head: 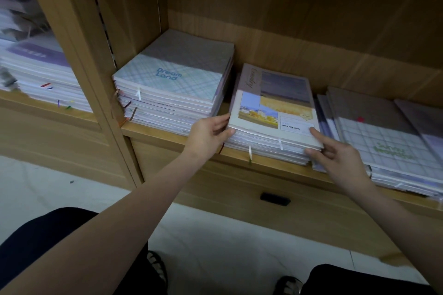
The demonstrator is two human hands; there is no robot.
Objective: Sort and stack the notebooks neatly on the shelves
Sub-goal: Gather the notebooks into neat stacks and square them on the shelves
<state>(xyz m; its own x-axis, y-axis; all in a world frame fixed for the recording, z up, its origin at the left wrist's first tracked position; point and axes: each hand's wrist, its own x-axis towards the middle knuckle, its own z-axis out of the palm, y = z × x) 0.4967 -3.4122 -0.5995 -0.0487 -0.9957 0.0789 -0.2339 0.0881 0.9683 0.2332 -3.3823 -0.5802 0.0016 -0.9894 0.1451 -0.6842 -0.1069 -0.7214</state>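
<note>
Wooden shelf (167, 130): left hand (211, 133) and right hand (335, 153) grip the middle notebook stack (271, 141).

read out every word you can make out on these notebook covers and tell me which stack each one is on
"Dream Land": top notebook of the left stack.
"NICETIMEING": label on the top notebook of the middle stack.
Cursive title along that cover's left edge: too blurred to read.
Green lettering on the right stack: too blurred to read.

Left hand (211, 133) fingers curled, right hand (340, 160) forefinger extended, thumb pinching.
</note>
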